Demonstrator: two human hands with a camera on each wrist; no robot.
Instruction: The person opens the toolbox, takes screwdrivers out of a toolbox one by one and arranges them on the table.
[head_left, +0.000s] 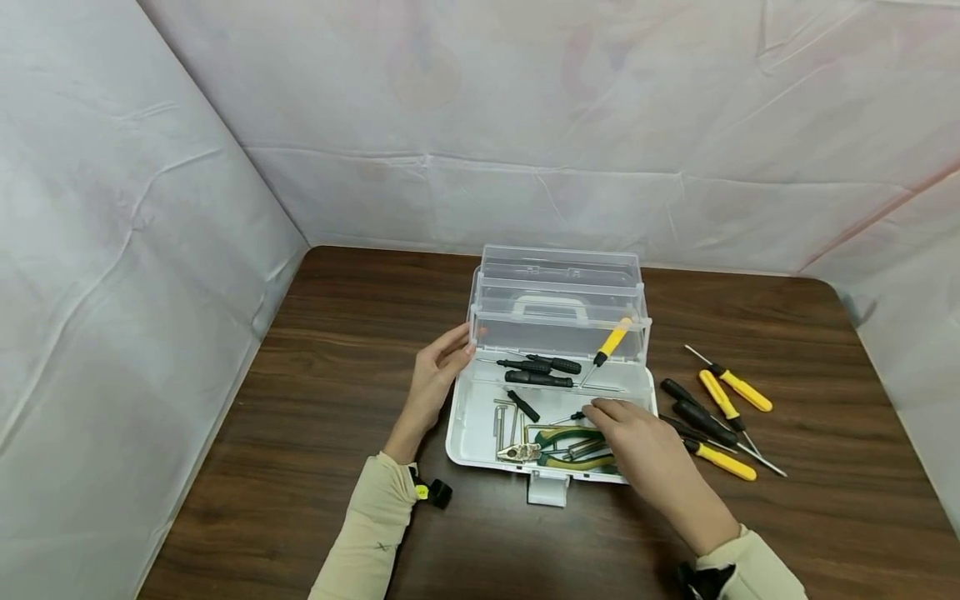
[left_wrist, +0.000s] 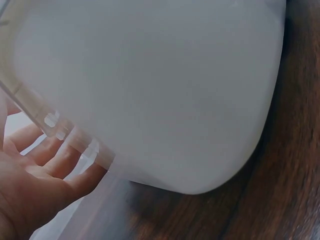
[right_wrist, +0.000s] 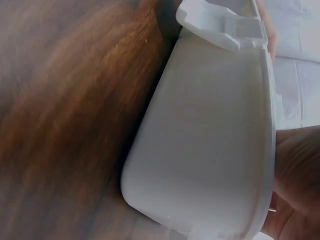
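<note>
A white toolbox (head_left: 468, 446) stands on the table with its clear lid (head_left: 558, 287) raised. My left hand (head_left: 438, 375) holds the lid's left edge near the hinge, its fingers showing through the plastic in the left wrist view. Inside the box, my right hand (head_left: 637, 442) holds a small screwdriver (head_left: 576, 416); its handle is hidden under my fingers. Green-and-yellow pliers (head_left: 573, 435) and several hex keys (head_left: 501, 423) lie near the front wall. Behind them are black screwdrivers (head_left: 538, 379), a short black tool (head_left: 522, 406) and a yellow-handled screwdriver (head_left: 612, 340) leaning against the lid.
Right of the box, several yellow and black screwdrivers (head_left: 731, 400) lie loosely grouped on the wooden table (head_left: 315, 417). The front latch (head_left: 548, 490) hangs down. White sheeting (head_left: 525, 125) closes in the back and both sides.
</note>
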